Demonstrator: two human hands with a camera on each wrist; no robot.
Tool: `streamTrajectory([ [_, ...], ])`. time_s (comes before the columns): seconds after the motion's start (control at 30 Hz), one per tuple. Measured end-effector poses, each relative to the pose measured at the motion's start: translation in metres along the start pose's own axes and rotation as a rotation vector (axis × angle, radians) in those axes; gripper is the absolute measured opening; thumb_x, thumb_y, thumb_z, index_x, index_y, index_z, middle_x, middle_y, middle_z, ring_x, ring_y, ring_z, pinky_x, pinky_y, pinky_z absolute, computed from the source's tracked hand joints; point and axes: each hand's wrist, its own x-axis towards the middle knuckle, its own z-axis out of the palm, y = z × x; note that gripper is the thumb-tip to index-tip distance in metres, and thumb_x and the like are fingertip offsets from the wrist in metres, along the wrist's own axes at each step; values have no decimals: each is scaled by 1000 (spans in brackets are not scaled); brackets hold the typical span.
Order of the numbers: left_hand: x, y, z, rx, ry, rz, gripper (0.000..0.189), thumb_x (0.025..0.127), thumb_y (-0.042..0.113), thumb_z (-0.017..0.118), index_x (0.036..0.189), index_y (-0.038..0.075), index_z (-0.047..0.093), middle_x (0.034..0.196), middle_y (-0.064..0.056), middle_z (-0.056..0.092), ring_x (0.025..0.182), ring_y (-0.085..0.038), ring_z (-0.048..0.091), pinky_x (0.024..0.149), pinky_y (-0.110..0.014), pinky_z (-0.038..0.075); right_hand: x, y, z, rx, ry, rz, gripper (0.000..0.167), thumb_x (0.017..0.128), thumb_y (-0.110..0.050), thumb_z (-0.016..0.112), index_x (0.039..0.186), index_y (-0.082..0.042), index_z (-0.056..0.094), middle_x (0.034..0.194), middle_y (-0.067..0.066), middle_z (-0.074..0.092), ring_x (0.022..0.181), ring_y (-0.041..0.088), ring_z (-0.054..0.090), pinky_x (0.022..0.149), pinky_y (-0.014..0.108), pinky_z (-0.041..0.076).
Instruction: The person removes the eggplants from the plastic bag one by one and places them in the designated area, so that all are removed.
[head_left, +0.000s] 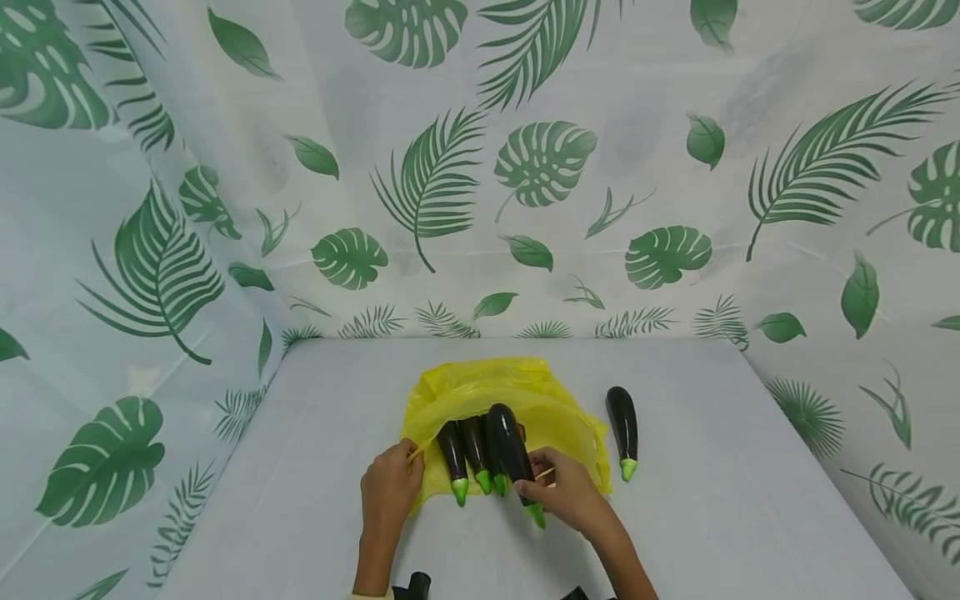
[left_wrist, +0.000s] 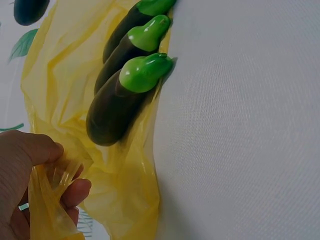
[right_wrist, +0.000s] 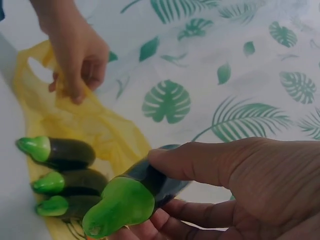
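A yellow plastic bag (head_left: 517, 379) lies on the white table with its mouth spread toward me. My left hand (head_left: 392, 483) pinches the bag's left edge, the thin film bunched between thumb and fingers (left_wrist: 75, 192) in the left wrist view. Inside the opening, three dark eggplants (left_wrist: 112, 115) lie side by side, green stem ends pointing at me. With my right hand (head_left: 566, 493) I grip another eggplant (head_left: 510, 446) near its green cap (right_wrist: 122, 202), thumb on top and fingers beneath. Its dark rounded end overlaps the bag's opening, right of the other three.
One more eggplant (head_left: 622, 429) lies on the white tabletop (head_left: 697, 500), right of the bag. Behind and along both sides hang white sheets (head_left: 300, 100) printed with green leaves. Black objects (head_left: 420, 586) show at the bottom edge between my forearms.
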Motion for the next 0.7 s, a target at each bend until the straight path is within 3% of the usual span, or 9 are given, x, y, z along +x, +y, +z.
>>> streamTrajectory([
  [0.47,1,2,0,5,-16,-15,8,86,17,71,89,9,70,72,-4,69,54,-10,52,50,-26,43,-9,-13,-18,-31,121,-4,45,82,-21,77,120,0,62,99,7,65,92,20,62,72,34,54],
  [0.7,0,2,0,3,-17,-12,8,86,16,70,89,9,70,73,-3,69,54,-10,53,50,-27,44,-14,-15,-32,-28,191,-16,49,86,-25,74,125,0,60,107,11,66,100,23,62,73,31,55],
])
